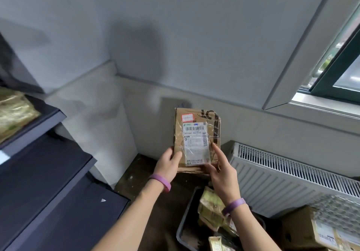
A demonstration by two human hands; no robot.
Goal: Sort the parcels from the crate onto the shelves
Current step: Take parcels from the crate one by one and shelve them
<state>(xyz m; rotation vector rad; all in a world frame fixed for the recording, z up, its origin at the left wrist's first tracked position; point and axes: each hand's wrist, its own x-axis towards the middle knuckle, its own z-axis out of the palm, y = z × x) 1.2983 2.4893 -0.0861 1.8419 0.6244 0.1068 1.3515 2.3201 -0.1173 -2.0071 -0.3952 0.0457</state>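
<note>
Several dark shelves (44, 165) step down the left edge of the frame, and a blurred tan package (15, 114) lies on the upper one at far left. Just left of centre, the left hand (167, 165), with a purple wristband (160, 181) on its wrist, curls round the lower left edge of a brown cardboard parcel (194, 139), its thumb on the front face. The parcel is held upright in the middle of the frame, in front of the pale wall, with its white label (195, 143) turned to the camera. The right hand (222, 170) holds the parcel's lower right corner, with the forefinger stretched straight up beside the label and the other fingers curled. Below the hands, at lower centre, sits the grey crate (182, 229) with more taped packets (210, 208) inside. To the right runs a white radiator (292, 182). A cardboard box (303, 229) stands at lower right, and a window (342, 69) fills the upper right corner.
</note>
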